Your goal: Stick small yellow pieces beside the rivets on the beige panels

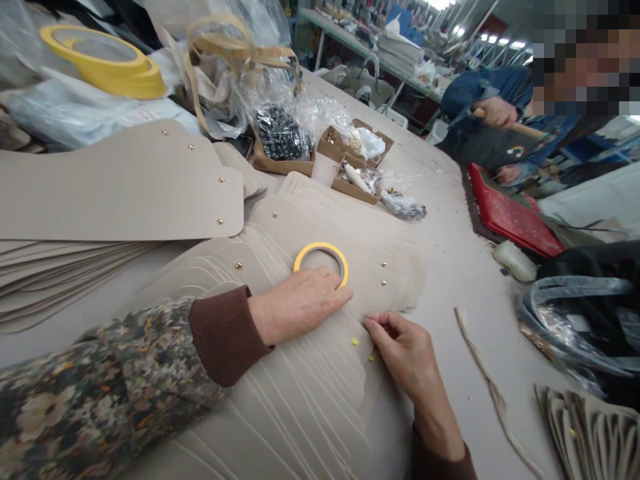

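Nearest the desk's [445, 380] near edge, right hand [407, 343]: thumb and forefinger pinched together, seemingly on the rim of the fanned beige panels [295, 400]; left hand [303, 303] just beyond, fingers over the near side of the yellow tape roll [323, 245] lying on those panels, hold cannot be told. Likely trouble: a tug at one rim slides the loose layers askew, roll with them. Toward the desk's far edge, front carton [356, 190] has crumpled plastic, left carton [285, 165] bagged black pieces, rear carton [336, 148] small brassy bits.
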